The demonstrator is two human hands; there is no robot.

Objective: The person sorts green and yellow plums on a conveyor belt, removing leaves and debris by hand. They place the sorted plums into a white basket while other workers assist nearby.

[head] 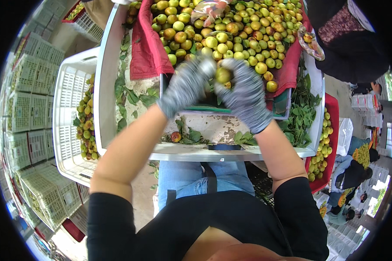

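Note:
Both my hands wear striped grey knit gloves and are blurred over a heap of green and brown jujubes (248, 45). My right hand (245, 88) has its fingers curled on a greenish-brown jujube (223, 75). Just to its left is my left hand (191, 81), fingers bent; blur hides whether anything is in them. The heap lies on a red cloth (147, 49) draped over a crate (282, 111) with a green inner edge. This crate sits inside a white, metal-edged sorting table (201, 156).
Leaves (302, 120) and a loose jujube (175, 136) lie in the table. A white crate (65, 114) stands left, a red crate (330, 143) right, both with jujubes. Other people's gloved hands (210, 11) reach in at the far side and right (310, 42). Stacked crates (23, 111) line the left.

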